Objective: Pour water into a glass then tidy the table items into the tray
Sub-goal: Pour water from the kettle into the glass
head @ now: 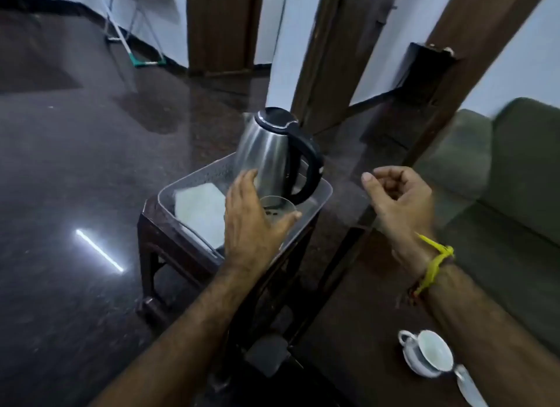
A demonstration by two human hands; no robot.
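The left hand [253, 217] reaches into the see-through plastic tray [325, 191] and wraps its fingers and thumb around the clear drinking glass [277, 206]. It looks like the hand is setting the glass down or steadying it there. The right hand [397, 199] hangs in the air beside the tray, fingers loosely curled, holding nothing. A yellow thread band [436, 262] is tied on its wrist.

The shiny steel kettle with a black handle [272, 155] stands in the tray just behind the glass, and a white folded cloth [201, 211] lies next to it. The tray sits on a small dark wooden stool [169, 240].

A white cup on a saucer [428, 356] waits on the dark table, well apart from the tray, so it probably goes in next.
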